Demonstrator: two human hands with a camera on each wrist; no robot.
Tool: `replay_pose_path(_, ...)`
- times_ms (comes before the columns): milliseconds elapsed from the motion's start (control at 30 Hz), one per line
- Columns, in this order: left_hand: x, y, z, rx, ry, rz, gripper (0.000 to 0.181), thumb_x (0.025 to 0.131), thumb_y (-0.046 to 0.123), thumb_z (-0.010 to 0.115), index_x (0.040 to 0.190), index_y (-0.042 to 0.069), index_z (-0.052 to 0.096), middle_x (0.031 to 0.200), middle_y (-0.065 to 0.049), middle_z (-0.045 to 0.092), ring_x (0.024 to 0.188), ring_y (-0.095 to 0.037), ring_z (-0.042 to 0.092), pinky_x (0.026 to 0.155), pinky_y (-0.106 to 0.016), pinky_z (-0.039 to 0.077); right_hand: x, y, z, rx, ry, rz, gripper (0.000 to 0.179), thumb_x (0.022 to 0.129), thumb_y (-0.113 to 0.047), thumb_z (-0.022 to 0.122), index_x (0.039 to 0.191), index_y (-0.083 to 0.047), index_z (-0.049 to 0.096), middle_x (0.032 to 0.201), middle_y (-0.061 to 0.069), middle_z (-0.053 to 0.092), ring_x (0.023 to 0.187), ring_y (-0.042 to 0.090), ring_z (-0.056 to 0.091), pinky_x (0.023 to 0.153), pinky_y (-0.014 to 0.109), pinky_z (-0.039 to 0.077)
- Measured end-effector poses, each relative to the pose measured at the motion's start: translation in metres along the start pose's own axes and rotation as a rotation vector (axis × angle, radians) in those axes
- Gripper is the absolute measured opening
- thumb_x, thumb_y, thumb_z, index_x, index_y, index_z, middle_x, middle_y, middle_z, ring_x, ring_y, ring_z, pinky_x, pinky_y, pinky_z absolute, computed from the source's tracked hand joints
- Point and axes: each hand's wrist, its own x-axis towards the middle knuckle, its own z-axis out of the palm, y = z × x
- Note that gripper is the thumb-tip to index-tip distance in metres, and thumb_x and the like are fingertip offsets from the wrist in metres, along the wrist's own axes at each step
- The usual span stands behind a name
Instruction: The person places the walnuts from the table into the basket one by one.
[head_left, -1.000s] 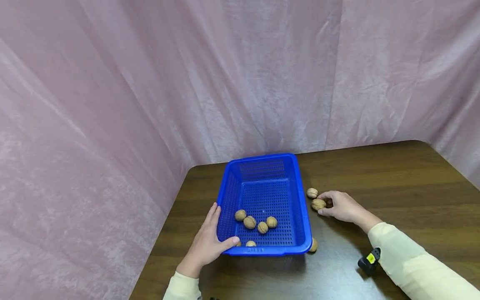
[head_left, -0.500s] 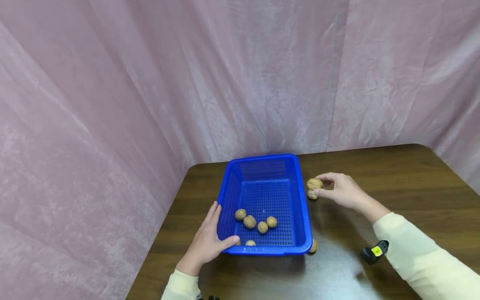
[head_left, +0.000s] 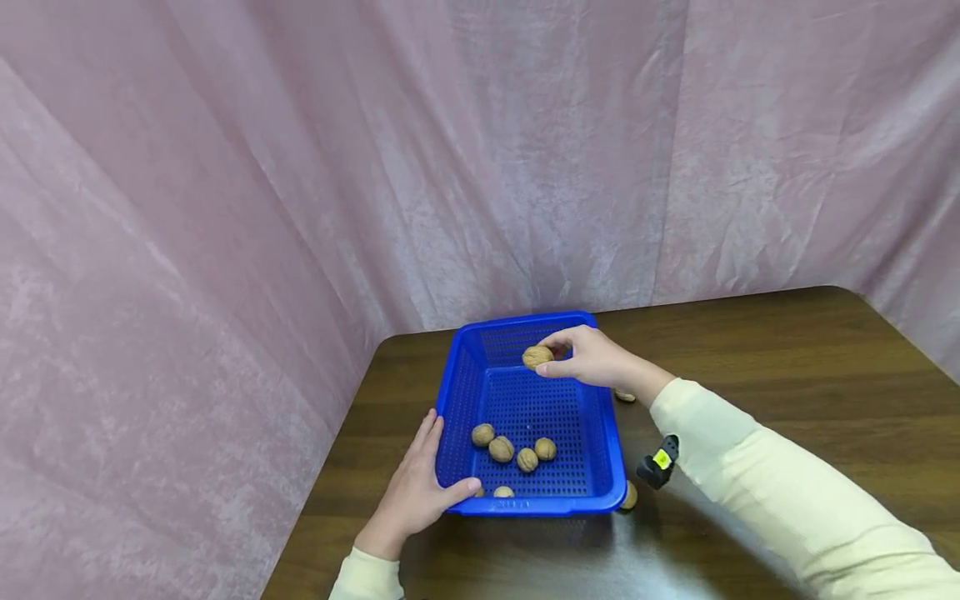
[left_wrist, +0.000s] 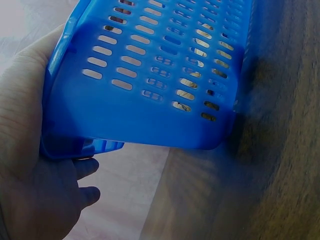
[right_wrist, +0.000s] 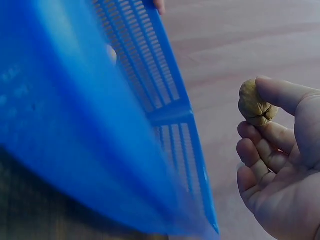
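Pinched between the thumb and fingertips of my right hand point(head_left: 588, 357) is a walnut point(head_left: 537, 357), held over the far part of a blue plastic basket point(head_left: 612, 450). In the right wrist view the walnut point(right_wrist: 253, 102) shows at the thumb tip, above the curled lower fingers. My left hand point(head_left: 412, 487) holds the basket's near left corner, thumb over the front rim and fingers along the left side. Several walnuts point(head_left: 501, 450) lie inside near the front wall, partly hidden by it. The left wrist view shows walnuts through the slots of the basket wall point(left_wrist: 125, 115).
One walnut point(head_left: 625, 396) lies on the table right of the basket, partly behind my right forearm. Another walnut point(head_left: 629, 497) is by the basket's near right corner. The brown wooden table point(head_left: 787, 358) extends to the right; a pink curtain point(head_left: 525, 167) hangs behind it.
My right hand has lifted the walnut from the table right of the basket and carried it left over the basket. The left hand has stayed at its corner.
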Motion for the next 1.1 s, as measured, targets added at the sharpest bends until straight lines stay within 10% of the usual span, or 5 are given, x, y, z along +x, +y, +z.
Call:
replay_pose_path(433, -0.001, 0.001, 0.0, -0.01, 0.006, 0.009, 0.108, 0.076, 0.056, 0.074, 0.152, 0.002, 0.021, 0.161, -0.005, 0.008, 0.144, -0.031, 0.018, 0.107, -0.057, 0.028, 0.047, 0.008, 0.053, 0.15, -0.161, 0.133, 0.029, 0.087, -0.029, 0.073, 0.112, -0.017, 0.07, 0.099, -0.003, 0.068, 0.096, 0.015, 0.06, 0.094, 0.04, 0.045)
replay_pose_path(1100, -0.005, -0.003, -0.004, -0.002, 0.002, 0.001, 0.109, 0.076, 0.059, 0.072, 0.152, 0.002, 0.021, 0.161, -0.006, 0.008, 0.143, -0.033, 0.019, 0.106, -0.058, 0.029, 0.054, 0.03, 0.077, -0.189, -0.3, 0.114, 0.026, 0.083, -0.023, 0.077, 0.106, -0.011, 0.073, 0.094, -0.005, 0.069, 0.089, 0.01, 0.061, 0.083, 0.031, 0.049)
